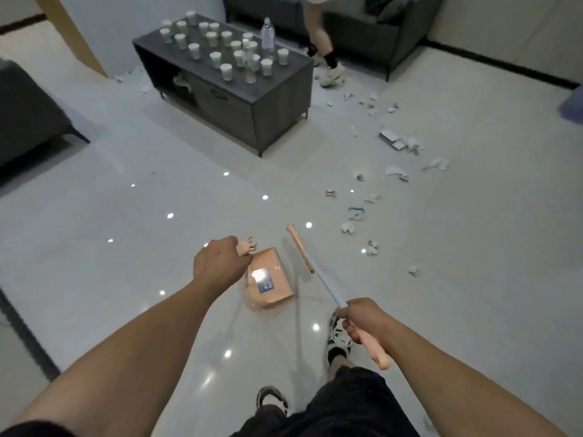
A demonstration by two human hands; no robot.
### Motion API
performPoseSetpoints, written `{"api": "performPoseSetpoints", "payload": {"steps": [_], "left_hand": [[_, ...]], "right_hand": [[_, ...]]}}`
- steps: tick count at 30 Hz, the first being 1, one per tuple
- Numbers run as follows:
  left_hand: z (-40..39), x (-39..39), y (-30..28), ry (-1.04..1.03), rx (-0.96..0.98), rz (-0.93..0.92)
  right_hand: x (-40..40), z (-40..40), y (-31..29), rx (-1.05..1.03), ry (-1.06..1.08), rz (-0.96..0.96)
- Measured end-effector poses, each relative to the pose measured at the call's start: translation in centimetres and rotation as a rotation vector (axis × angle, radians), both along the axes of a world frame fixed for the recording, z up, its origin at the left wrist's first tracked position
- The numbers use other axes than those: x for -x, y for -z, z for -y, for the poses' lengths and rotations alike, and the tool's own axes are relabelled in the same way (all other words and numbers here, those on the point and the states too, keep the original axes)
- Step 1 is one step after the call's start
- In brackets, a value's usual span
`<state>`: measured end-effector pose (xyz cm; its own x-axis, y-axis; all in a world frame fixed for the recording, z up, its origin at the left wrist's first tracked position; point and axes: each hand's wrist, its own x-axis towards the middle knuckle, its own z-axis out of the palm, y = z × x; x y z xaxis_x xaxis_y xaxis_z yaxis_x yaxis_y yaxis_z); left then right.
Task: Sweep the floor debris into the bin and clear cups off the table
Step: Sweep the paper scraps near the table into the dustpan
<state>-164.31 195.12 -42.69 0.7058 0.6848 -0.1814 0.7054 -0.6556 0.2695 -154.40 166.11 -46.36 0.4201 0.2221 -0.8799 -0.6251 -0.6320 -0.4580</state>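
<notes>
In the head view, my left hand (pixel 217 263) gripped the top handle of the peach plastic dustpan (pixel 268 280), fingers curled round it, the pan itself on the pale glossy tile floor (pixel 126 247) just below my hand. My right hand (pixel 362 316) was wrapped round the peach grip of the one broom (pixel 318 279), whose white shaft ran toward eleven o'clock to a narrow peach head resting on the floor just right of the dustpan.

At twelve o'clock stood the dark grey low table (pixel 277 99). On its top I counted roughly two dozen white paper cups (pixel 226 71), upright and scattered apart; the far ones blurred together, so I could not fix the number. Among them stood one clear plastic bottle (pixel 267 34).

From one to three o'clock lay the scraps of torn white paper debris (pixel 397 173), more than twenty pieces, strewn loosely from the table's right end down toward the broom. One flat grey-and-white box (pixel 391 138) lay among them.

A second person's leg (pixel 320 33) stood behind the table's right end, before a dark grey sofa (pixel 372 36). Another dark seat (pixel 28 118) sat at ten o'clock. My two black-and-white shoes (pixel 339 339) showed at six o'clock.
</notes>
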Motion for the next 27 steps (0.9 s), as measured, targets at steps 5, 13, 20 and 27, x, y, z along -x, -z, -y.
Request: {"api": "performPoseSetpoints", "payload": {"steps": [5, 13, 20, 27], "left_hand": [[7.0, -5.1, 0.1, 0.288, 0.000, -0.004], [20.1, -10.2, 1.9, 0.713, -0.036, -0.063], [31.2, -10.8, 4.9, 0.932, -0.049, -0.156], [37.3, -9.7, 7.2, 0.971, -0.058, -0.181]], "right_hand": [[2.9, 10.2, 0.6, 0.077, 0.337, -0.009], [7.3, 24.4, 1.6, 0.180, 0.758, 0.013], [10.5, 33.4, 5.0, 0.244, 0.909, -0.036], [13.2, 35.0, 8.6, 0.212, 0.959, -0.187]]}}
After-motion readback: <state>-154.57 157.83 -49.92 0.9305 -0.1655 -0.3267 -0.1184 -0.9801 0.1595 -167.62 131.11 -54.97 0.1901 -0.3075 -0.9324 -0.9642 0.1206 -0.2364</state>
